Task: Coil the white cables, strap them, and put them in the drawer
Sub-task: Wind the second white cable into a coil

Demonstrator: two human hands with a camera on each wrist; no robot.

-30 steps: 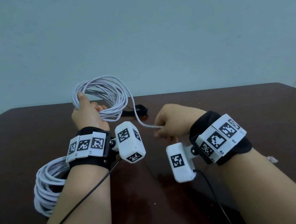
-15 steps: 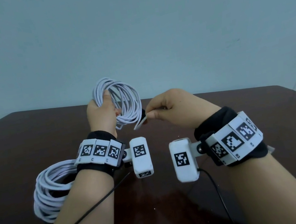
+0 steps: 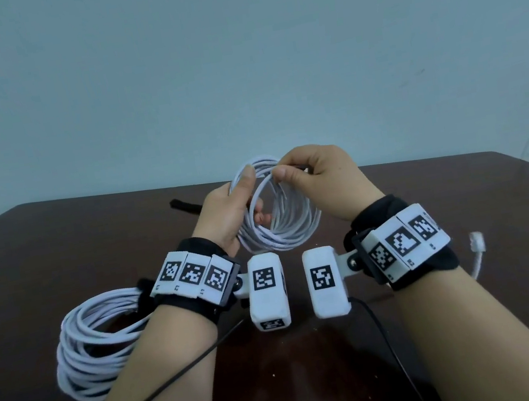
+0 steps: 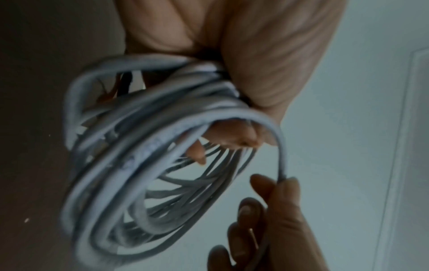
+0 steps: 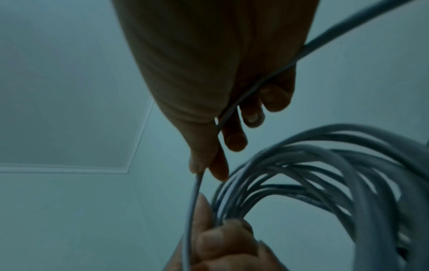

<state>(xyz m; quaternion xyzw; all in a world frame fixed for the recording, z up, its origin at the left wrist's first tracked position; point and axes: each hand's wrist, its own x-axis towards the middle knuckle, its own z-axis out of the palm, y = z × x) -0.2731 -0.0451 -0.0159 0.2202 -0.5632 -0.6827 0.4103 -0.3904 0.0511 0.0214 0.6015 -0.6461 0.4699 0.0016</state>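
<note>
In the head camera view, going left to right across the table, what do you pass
Coiled cable on the table → black strap → left hand → coil being wound → right hand → cable plug end lying on the table.

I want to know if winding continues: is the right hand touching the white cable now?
Touching. In the right wrist view the right hand pinches a strand of the white cable between thumb and fingertip.

Left hand (image 3: pixel 228 211) gripping, right hand (image 3: pixel 322 177) pinching, raised.
</note>
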